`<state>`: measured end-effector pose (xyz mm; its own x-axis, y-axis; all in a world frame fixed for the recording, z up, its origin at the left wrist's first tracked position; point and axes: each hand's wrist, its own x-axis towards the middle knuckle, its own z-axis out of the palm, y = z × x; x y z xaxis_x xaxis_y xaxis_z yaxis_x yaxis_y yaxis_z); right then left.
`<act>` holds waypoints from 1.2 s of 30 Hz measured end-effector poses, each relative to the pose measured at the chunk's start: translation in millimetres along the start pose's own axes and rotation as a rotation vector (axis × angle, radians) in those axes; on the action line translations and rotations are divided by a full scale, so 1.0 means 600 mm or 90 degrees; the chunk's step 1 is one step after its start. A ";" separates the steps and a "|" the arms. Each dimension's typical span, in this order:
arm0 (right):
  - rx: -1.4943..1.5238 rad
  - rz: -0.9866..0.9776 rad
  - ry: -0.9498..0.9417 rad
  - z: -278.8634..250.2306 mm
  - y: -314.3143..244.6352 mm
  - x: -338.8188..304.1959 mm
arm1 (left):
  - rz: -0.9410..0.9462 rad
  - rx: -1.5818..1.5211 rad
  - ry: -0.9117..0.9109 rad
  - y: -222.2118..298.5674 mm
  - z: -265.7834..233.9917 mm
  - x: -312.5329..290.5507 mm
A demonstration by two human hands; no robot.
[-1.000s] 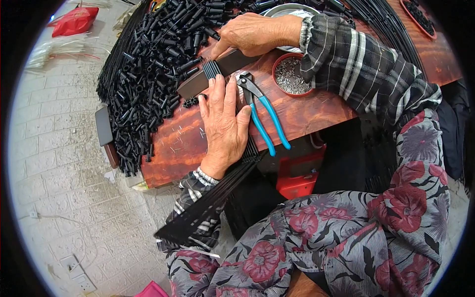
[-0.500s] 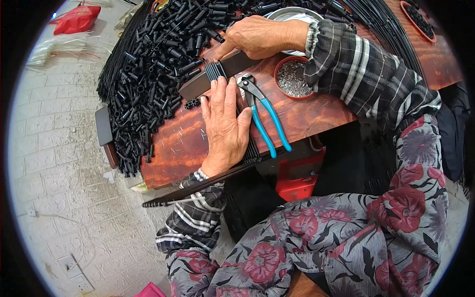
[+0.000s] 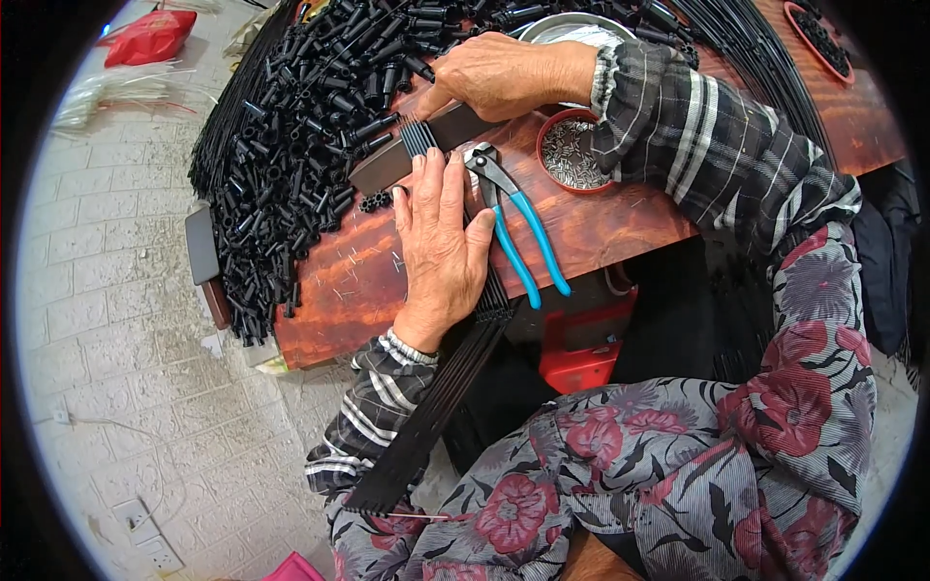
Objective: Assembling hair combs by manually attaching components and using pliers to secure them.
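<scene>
My left hand point(image 3: 438, 254) lies flat, fingers stretched out, over a row of thin black rods point(image 3: 418, 138) laid side by side. Their front ends rest on a dark bar point(image 3: 386, 167); their long tails point(image 3: 436, 421) run past the table edge over my lap. At the front ends, my right hand point(image 3: 494, 76) has its index finger bent down beside the tips. Its other fingers are curled under, and whatever they hold is hidden. Blue-handled pliers point(image 3: 523, 228) lie on the table just right of my left hand.
A big heap of black plastic tubes point(image 3: 291, 165) covers the table's left side. Right of the pliers stands a round red-brown dish point(image 3: 545, 167) of small metal pins, with a metal bowl point(image 3: 572, 21) behind it. Loose pins point(image 3: 351, 259) lie on the reddish wooden table point(image 3: 630, 228).
The rods' tails have swung from pointing left across my left wrist to hanging down over my lap. My right hand has shifted slightly left; my left hand stays in place.
</scene>
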<state>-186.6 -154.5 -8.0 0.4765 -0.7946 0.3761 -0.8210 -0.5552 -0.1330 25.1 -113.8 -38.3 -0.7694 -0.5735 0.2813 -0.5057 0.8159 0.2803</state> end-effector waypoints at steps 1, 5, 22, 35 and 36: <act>0.005 0.010 -0.009 0.002 0.001 0.002 | -0.001 0.000 -0.001 -0.001 -0.001 -0.001; 0.021 0.041 -0.008 0.009 -0.002 0.003 | -0.007 -0.013 0.000 0.000 -0.003 -0.003; 0.090 0.040 -0.027 -0.001 -0.002 0.014 | -0.009 -0.001 0.007 -0.001 -0.008 -0.003; 0.296 0.100 -0.115 0.000 0.023 0.023 | -0.008 -0.017 0.007 0.002 0.004 0.000; 0.295 0.099 -0.114 0.000 0.023 0.024 | -0.010 -0.018 0.007 0.002 0.003 0.000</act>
<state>-190.8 -173.4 -4.6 0.4393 -0.8835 0.1628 -0.6798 -0.4454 -0.5826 24.0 -112.5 -39.5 -0.7573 -0.5866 0.2870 -0.5060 0.8049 0.3101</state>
